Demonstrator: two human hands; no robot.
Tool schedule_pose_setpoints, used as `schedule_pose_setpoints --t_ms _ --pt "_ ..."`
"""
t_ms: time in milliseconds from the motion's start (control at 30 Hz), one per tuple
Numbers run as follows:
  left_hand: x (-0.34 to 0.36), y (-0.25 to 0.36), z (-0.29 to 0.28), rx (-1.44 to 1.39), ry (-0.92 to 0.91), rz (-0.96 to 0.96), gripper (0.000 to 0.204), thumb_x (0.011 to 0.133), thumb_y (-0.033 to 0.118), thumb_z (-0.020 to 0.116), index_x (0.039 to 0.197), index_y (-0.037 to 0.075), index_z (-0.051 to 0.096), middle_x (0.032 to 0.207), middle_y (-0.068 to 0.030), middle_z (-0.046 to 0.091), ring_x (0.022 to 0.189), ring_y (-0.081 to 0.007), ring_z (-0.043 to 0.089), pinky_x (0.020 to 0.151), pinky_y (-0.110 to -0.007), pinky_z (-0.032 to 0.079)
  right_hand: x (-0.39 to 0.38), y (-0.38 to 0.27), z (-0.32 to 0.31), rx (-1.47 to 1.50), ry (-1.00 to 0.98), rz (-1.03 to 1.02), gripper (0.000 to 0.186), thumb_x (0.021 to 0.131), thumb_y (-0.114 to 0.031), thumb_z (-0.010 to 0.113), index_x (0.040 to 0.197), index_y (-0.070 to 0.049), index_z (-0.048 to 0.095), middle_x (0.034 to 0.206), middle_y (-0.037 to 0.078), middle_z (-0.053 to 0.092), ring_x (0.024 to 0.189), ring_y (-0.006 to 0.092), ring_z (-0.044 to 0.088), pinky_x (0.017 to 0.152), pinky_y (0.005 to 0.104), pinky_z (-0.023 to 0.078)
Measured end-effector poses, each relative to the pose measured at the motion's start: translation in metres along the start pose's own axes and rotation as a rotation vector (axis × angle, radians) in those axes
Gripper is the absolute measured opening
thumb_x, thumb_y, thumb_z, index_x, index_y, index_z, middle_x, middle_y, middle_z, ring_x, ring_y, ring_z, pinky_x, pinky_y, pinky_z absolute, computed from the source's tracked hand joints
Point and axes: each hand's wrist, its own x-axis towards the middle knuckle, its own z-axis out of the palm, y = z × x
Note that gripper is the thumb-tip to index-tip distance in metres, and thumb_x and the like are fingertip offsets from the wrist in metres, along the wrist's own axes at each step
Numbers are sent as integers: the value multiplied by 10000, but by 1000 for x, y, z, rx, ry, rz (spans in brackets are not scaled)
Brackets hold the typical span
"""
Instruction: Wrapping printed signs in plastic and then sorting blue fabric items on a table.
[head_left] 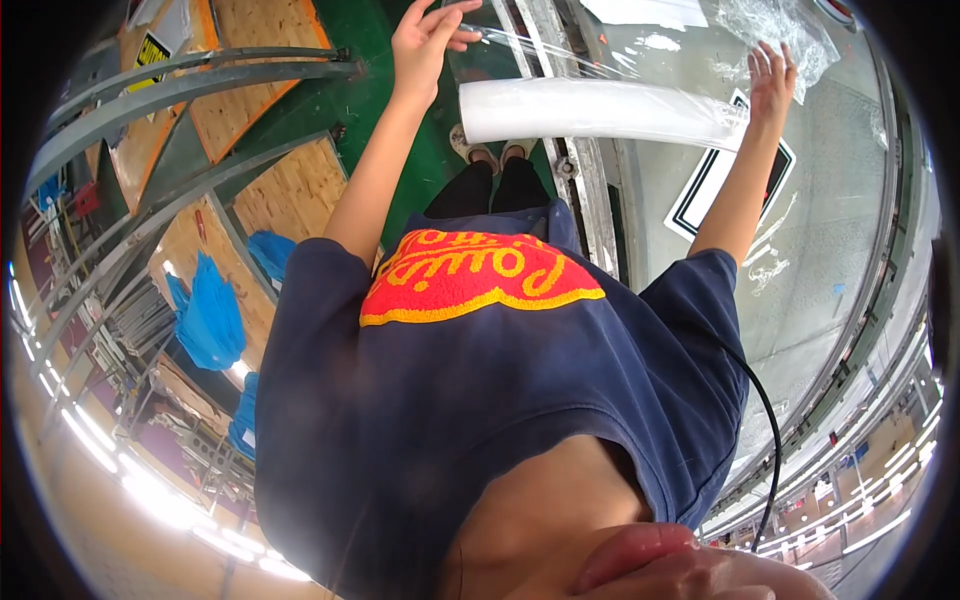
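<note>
A thick white roll of plastic film [590,112] lies crosswise in front of me, its left end over the green floor and its right part over a grey table. Clear plastic film [560,48] stretches in taut streaks beyond the roll. At the film's left edge, my left hand [420,50] has its thumb and fingers closed on the clear film, as far as I can see. My right hand [772,85] is just past the roll's right end, fingers stretched out and apart. Crumpled clear plastic [790,35] lies behind that hand; whether the fingertips touch it, I cannot tell.
Under the right forearm, a white panel with a black border [705,185] lies on the grey table [830,230]. A metal rail [590,200] runs along the table's near side. Left of me are curved metal bars [200,75], wooden boards [250,90] and blue plastic bags [210,315].
</note>
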Motion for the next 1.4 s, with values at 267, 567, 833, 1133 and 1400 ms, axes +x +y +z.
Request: schedule_pose_setpoints --t_ms 267,567,833,1133,1400 --pt "85 -105 -17 56 54 22 353 907 69 534 1249 11 467 1012 -120 676 661 -144 659 555 -205 493 49 73 10 -113 167 31 302 905 -161 568 1185 -72 499 1067 122 634 926 226 607 795 330 464" --pt "95 -120 -13 -129 114 -17 416 825 -13 543 1225 -1 430 808 -119 623 559 -166 594 407 -263 468 54 82 5 -140 219 161 426 910 -208 552 1318 -139 452 1197 43 554 1115 183 510 926 371 413" --pt "35 -110 -18 -116 -6 -67 390 913 45 486 1294 31 402 906 -98 673 608 -87 597 535 -208 468 -13 55 -4 -42 190 141 427 910 -223 552 1315 -137 447 1172 59 579 1025 142 512 854 286 395" --pt "1 -56 -22 -19 -382 -96 753 887 38 502 1480 189 63 1095 -76 613 777 -90 568 691 -214 465 -55 26 -39 41 207 127 423 920 -228 547 1315 -117 441 1035 35 593 975 163 532 875 310 396" --pt "156 -18 -38 432 -169 249 493 862 138 560 1323 19 432 866 -91 654 700 -133 593 660 -271 480 -100 -23 -15 -238 209 -85 358 936 -182 527 1265 -47 484 925 44 596 884 123 577 842 275 443"
